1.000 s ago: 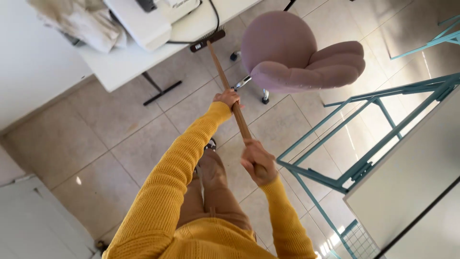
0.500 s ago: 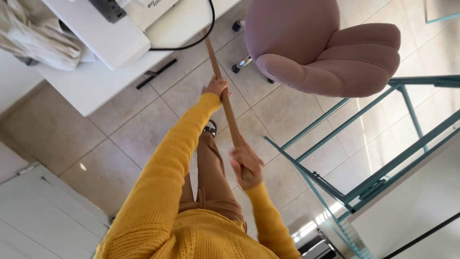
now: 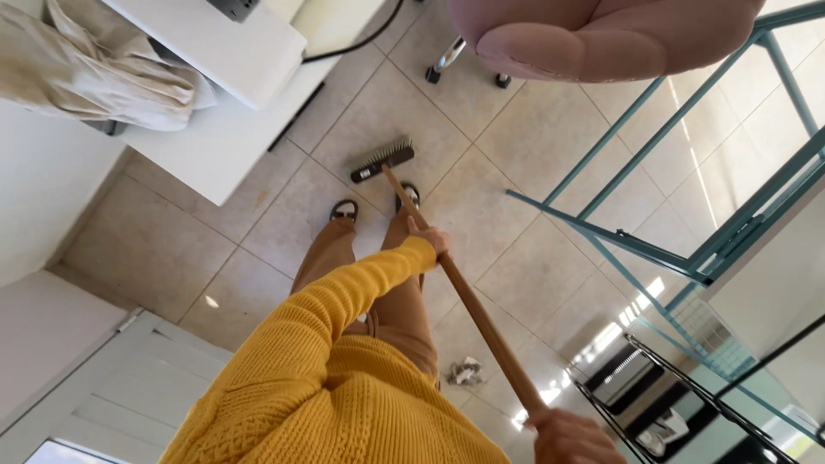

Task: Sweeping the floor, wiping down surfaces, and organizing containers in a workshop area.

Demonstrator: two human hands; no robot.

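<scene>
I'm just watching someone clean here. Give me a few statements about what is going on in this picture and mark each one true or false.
1. Both hands hold the broom handle. True: the left hand grips lower down, the right hand near the top.
2. The broom head rests on a carpet. False: it is on the tiled floor.
3. The sleeve is blue. False: it is mustard yellow.
4. A pink chair stands beyond the broom head. True.
5. A crumpled scrap lies on the floor. True.

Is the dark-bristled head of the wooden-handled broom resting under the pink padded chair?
No, the broom head rests on bare beige tile in front of the person's feet, apart from the pink chair.
</scene>
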